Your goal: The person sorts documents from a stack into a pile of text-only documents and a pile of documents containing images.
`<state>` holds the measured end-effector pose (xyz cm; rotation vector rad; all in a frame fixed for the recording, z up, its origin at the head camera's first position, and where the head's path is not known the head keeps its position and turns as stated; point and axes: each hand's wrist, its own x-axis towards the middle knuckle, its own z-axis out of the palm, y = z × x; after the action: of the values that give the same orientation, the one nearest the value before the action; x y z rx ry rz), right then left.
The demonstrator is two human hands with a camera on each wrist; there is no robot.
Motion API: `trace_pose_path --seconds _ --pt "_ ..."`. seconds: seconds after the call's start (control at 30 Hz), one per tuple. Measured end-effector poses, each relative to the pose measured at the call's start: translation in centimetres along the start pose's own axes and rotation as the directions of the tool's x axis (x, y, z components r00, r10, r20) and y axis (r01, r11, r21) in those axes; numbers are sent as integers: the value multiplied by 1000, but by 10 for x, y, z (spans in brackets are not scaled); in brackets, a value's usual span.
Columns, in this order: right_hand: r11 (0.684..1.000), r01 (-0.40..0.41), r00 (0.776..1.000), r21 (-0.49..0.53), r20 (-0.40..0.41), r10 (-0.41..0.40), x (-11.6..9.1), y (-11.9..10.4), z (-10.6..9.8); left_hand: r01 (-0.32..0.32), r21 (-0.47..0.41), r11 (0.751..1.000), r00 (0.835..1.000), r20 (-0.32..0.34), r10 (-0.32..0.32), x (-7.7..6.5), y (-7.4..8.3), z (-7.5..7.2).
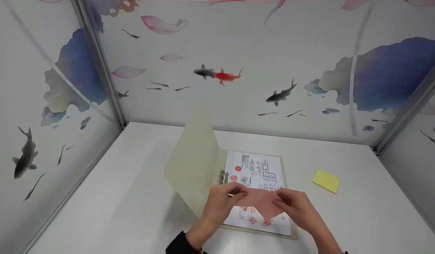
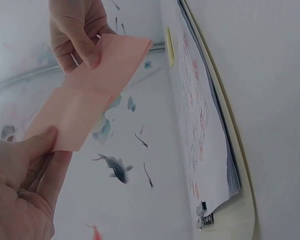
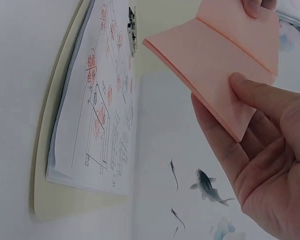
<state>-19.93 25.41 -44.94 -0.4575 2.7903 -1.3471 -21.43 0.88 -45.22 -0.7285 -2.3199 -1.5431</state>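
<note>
Over an open cream file folder [image 1: 193,162], my two hands hold pink sticky notes [image 1: 252,194] between them. The left hand [image 1: 219,203] pinches the left part between thumb and fingers. At the other side, the right hand [image 1: 300,208] grips the pink sticky note pad [image 3: 215,65] with its thumb on the face and fingers behind. The pad's edge looks thick in the right wrist view. Its two pink parts overlap along a slanted line. Beneath lie printed drawings [image 1: 231,215] with red stamps, partly covered by the hands and notes.
A metal clip [image 1: 222,177] holds the papers at the folder's spine. The folder's cover stands raised on the left. To the right, a yellow sticky note pad [image 1: 326,181] lies on the white table [image 1: 115,208]. Printed panels with fish [image 1: 279,97] enclose the table.
</note>
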Motion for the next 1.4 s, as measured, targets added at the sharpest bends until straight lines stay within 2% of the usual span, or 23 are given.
trace_pose_path --seconds 0.13,0.2,0.33,0.47,0.63,0.73,0.87,1.07,1.2,1.4 --pt "1000 -30 998 -5 -53 30 -1 4 -6 13 7 1000 999 -34 -12 2 -1 -6" --pt "997 -73 992 -37 -103 69 -2 7 -11 14 13 1000 998 -63 -13 2 -2 -10" --pt "980 -167 969 -110 -202 143 -5 19 -24 -2 36 999 993 -121 6 4 -5 -16" --pt "960 -226 950 -168 -257 179 -11 34 -41 -22 60 998 990 -139 30 5 -8 -17" --pt "916 -337 927 -219 -245 283 -19 55 -62 -43 90 995 986 -154 57 5 -11 -16" --pt "882 -410 906 -234 -217 364 -24 67 -74 -44 88 995 987 -151 57 5 -13 -14" --pt "859 -460 885 -227 -196 422 -29 82 -83 -39 80 996 990 -135 49 5 -13 -13" --pt "839 -500 864 -214 -195 464 -30 99 -85 -36 77 996 991 -124 45 5 -15 -11" --pt "814 -537 842 -220 -199 502 -30 101 -85 -30 93 995 992 -119 41 5 -16 -11" --pt "750 -605 796 -267 -188 575 -31 102 -85 -30 140 990 993 -113 46 5 -17 -9"
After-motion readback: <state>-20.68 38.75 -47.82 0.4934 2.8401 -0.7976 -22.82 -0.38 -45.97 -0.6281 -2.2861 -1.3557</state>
